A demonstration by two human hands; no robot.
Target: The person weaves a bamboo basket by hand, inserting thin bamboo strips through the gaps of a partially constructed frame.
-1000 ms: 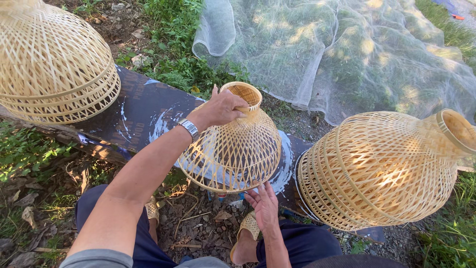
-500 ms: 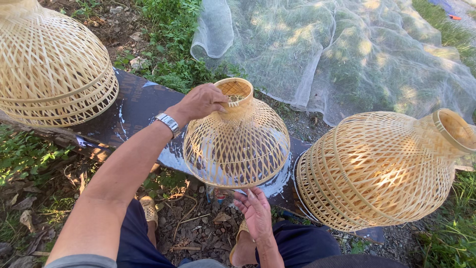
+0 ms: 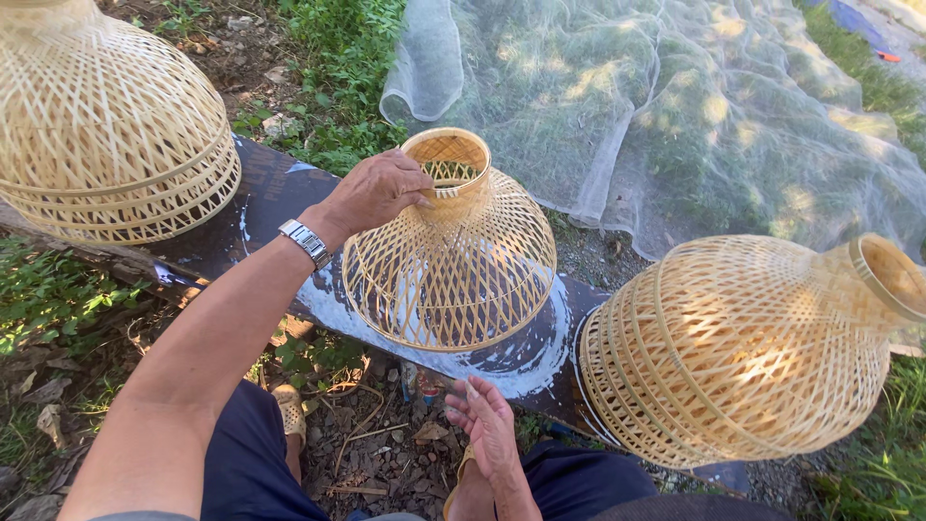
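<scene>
The left hand [image 3: 376, 188] is gripping the narrow woven neck of a bell-shaped bamboo basket [image 3: 451, 265], fingers curled over the rim of its open top. The basket is standing mouth-down on a dark plank [image 3: 270, 183], the surface smeared with white patches, roughly at its middle and right in front of the person's knees. A metal wristwatch [image 3: 307, 241] is sitting on the left wrist. The right hand [image 3: 485, 425] is hovering low, just below the basket's wide rim, palm turned up and fingers loosely spread, holding nothing and not touching the weave.

A larger bamboo basket [image 3: 106, 125] is resting on the plank's left end, well apart from the held one. Another big bamboo basket [image 3: 743, 347] is lying tilted on its side at the right end, its neck pointing right. A pale mesh net [image 3: 675, 106] is lying spread over the grass behind the plank
</scene>
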